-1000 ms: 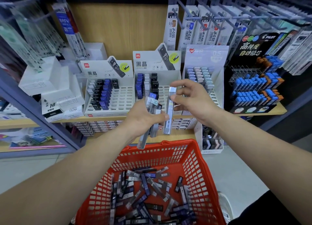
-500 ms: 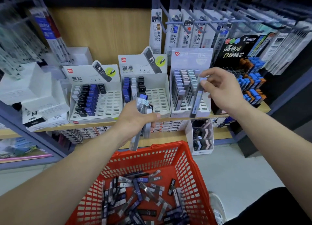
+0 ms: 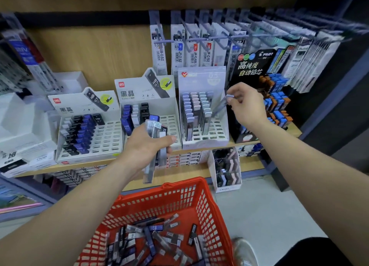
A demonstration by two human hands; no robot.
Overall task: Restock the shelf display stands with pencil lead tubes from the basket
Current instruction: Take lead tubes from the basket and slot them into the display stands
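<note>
Left hand (image 3: 145, 147): A bundle of lead tubes (image 3: 149, 169) is gripped, with the fingers curled round it and the thumb laid across the front.
Bundle of lead tubes: It is held roughly upright in front of the middle stand (image 3: 139, 93), above the far rim of the basket (image 3: 159, 201). The caps are seen above the hand and the lower ends below it.
Right hand (image 3: 247, 107): A single clear tube (image 3: 220, 105) is pinched by its cap between the thumb and the curled fingertips.
Single clear tube: It is tilted, with its lower end pointed down at the right-hand column of the pale stand (image 3: 205, 143). Whether a slot is touched cannot be told.
Pale stand: It is set at the front edge of the shelf (image 3: 83, 165), between the middle stand and the black Pilot stand (image 3: 249, 70). Pastel-capped tubes are held in its left columns, and open slots are seen in the front rows.
Middle stand: Blue, white and black tubes are held in its back left corner.
Left stand (image 3: 107, 137): It is placed just beside the middle stand. Black and blue HB 0.7 tubes are lined along its left half.
Basket: It is red plastic and is seen below the shelf's front edge. Loose tubes (image 3: 151, 237) are heaped on its bottom.
Black Pilot stand: It is placed at the right end of the shelf and filled with blue and orange cases.
Refill packs (image 3: 177, 52): They are hung on hooks above the stands.
</note>
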